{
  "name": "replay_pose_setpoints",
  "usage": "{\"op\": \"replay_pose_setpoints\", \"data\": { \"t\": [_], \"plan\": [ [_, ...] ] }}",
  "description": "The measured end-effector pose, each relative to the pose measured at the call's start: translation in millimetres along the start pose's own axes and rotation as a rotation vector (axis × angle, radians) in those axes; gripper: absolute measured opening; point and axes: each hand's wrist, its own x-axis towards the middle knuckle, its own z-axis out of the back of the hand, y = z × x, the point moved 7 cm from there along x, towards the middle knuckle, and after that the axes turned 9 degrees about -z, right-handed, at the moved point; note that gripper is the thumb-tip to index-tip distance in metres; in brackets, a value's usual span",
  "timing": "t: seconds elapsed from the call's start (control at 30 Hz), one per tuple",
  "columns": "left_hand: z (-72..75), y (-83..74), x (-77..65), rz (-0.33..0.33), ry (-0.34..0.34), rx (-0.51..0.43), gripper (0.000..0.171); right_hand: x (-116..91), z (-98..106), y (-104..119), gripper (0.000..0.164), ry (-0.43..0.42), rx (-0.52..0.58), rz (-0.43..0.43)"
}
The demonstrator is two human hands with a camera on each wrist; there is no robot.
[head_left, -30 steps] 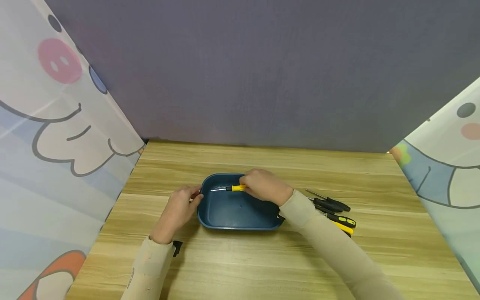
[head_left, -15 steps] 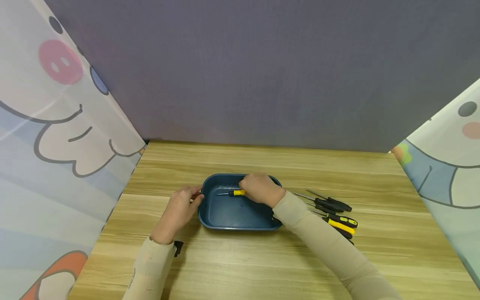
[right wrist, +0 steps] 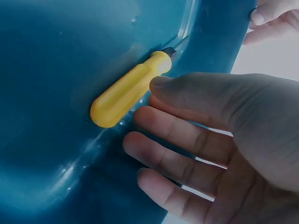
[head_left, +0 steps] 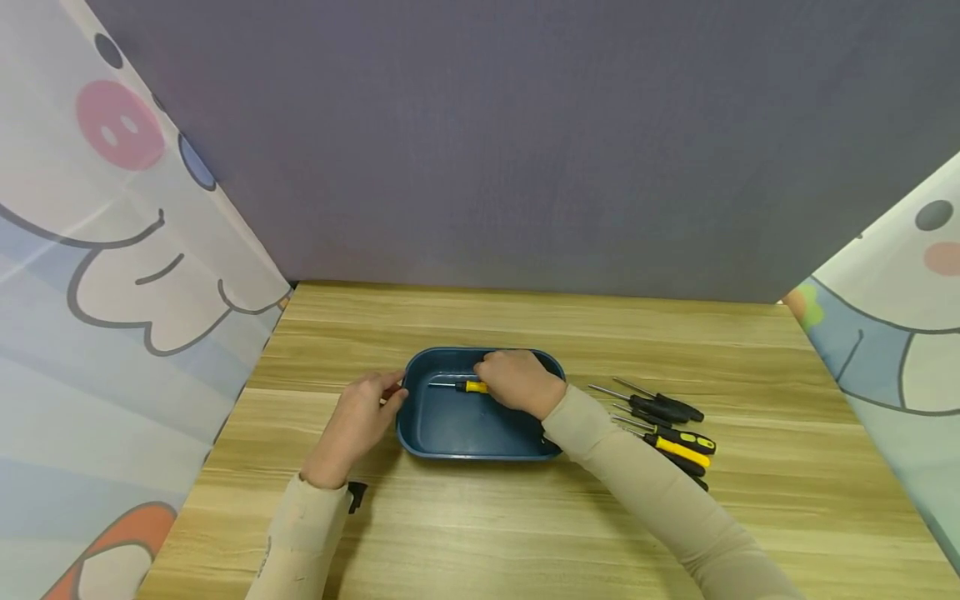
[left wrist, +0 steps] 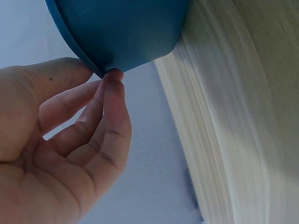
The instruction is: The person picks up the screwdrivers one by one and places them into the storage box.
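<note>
A blue plastic basin (head_left: 480,456) stands on the wooden table. My left hand (head_left: 355,423) pinches its left rim between thumb and fingertips, as the left wrist view shows. A screwdriver with a yellow handle (right wrist: 128,93) and thin metal shaft lies on the basin floor along the far wall, shaft pointing left. My right hand (head_left: 521,382) is inside the basin beside the screwdriver (head_left: 471,387). In the right wrist view its fingers are loosely extended, thumb tip at the handle's edge, not wrapped round it. From the head, that hand hides part of the handle.
Several screwdrivers (head_left: 663,408) with black or yellow-and-black handles lie on the table (head_left: 480,533) right of the basin, shafts pointing left. A grey panel (head_left: 525,150) rises behind the table. Cartoon-printed curtains (head_left: 180,275) hang at both sides.
The yellow screwdriver has come down onto the basin floor, and my right hand has shifted slightly toward me and left. My left hand has stayed at the rim.
</note>
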Motion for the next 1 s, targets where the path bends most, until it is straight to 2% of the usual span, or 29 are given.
{"op": "replay_pose_setpoints", "data": {
  "t": [0.27, 0.53, 0.7, 1.0],
  "plan": [
    [0.8, -0.1, 0.8, 0.015, 0.009, 0.0, 0.029, -6.1, 16.4, -0.1, 0.01, -0.038, -0.037, 0.005],
    [1.0, 1.0, 1.0, 0.019, 0.013, -0.003, 0.029, -21.4, 39.8, -6.4, 0.005, -0.069, -0.076, 0.028],
    [0.7, 1.8, 0.7, 0.017, 0.012, 0.002, 0.029, -37.0, 49.7, -15.7, 0.006, -0.131, -0.079, 0.031],
    [-0.9, 2.0, 1.1, 0.015, 0.013, 0.004, 0.029, -65.4, 55.3, -41.9, 0.017, -0.162, -0.097, -0.017]
  ]
}}
